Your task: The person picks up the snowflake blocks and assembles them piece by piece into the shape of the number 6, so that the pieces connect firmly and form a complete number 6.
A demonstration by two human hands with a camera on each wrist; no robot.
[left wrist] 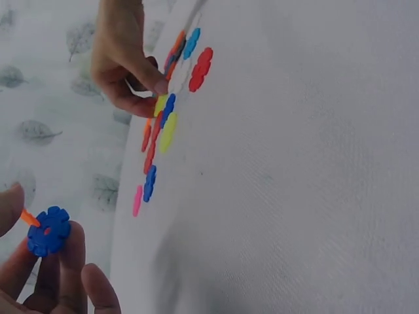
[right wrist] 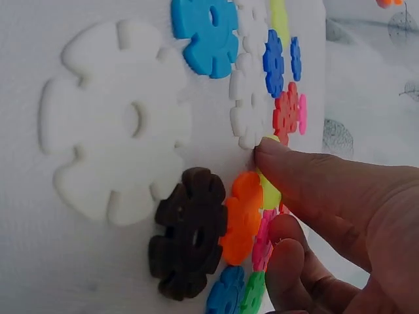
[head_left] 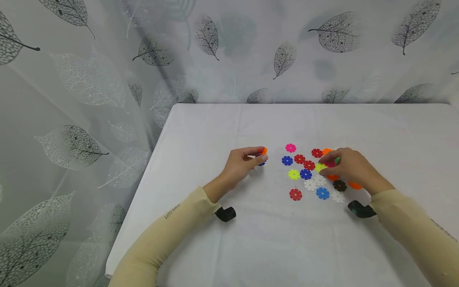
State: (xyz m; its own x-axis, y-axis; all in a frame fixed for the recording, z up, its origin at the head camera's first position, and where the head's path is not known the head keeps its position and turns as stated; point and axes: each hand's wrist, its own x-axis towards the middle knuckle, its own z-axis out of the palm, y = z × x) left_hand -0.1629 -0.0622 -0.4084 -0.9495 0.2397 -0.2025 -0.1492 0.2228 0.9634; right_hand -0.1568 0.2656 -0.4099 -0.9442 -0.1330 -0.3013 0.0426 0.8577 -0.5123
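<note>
My left hand is over the table, left of the scattered discs, and grips two notched flower-shaped discs. One is blue; the orange one stands edge-on against it, slotted in, partly hidden by the thumb. Over in the pile, my right hand pinches a yellow flower disc between thumb and forefinger. Beneath and around those fingers lie an orange disc, a pink disc and a green disc, partly covered by the hand in the head view.
Several more discs lie flat on the white-covered table: a red one nearest me, a light blue one, a brown one, and a pink one at the back. A leaf-patterned curtain hangs behind.
</note>
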